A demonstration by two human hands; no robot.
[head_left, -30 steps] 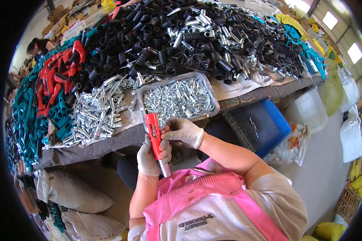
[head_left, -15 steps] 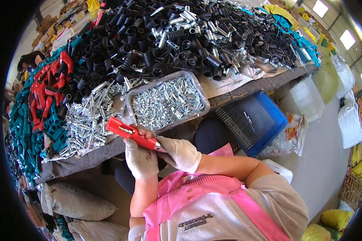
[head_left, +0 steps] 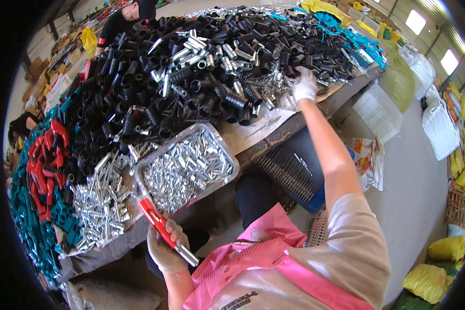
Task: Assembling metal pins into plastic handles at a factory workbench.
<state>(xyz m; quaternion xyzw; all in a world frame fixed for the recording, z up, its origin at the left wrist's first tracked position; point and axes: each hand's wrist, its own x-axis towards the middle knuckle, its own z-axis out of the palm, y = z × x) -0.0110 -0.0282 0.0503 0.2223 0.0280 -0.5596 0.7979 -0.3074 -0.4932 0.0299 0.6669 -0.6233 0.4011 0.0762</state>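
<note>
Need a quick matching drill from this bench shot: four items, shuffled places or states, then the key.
Items:
1. red handle
2. clear tray of small metal parts
3. right hand
4. blue crate

Places or states:
A. under the table's edge
B. held in the gloved left hand
C. stretched out to the far pile of springs
D. at the table's near edge, beside loose metal tubes

Pairs: 1-B, 2-D, 3-C, 4-A
</note>
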